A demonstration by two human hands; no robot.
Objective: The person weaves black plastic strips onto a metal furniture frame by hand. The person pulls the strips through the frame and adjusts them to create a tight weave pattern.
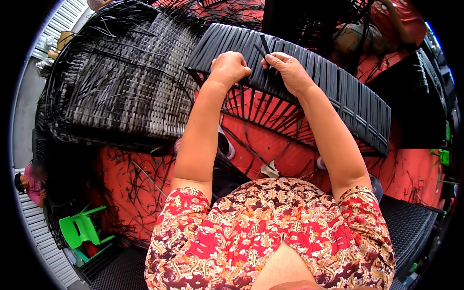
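A long, curved furniture frame (328, 82) lies across in front of me, wrapped side by side in flat black plastic strips. My left hand (229, 69) rests at its top surface with the fingers curled closed; what they pinch, if anything, is hidden. Just to the right, my right hand (288, 70) is closed on black strips (262, 47), whose two flat ends stick up in a V beyond the thumb. Below the wrapped top, spaced black strands (270, 113) run down the frame's open side.
At left stands a large grey and black woven piece (130, 82) with loose strand ends. Cut strips litter the red floor (130, 193). A green plastic chair (79, 229) is at lower left, near another person (34, 183). Black woven furniture (411, 227) lies at lower right; another person's arm (398, 21) shows at upper right.
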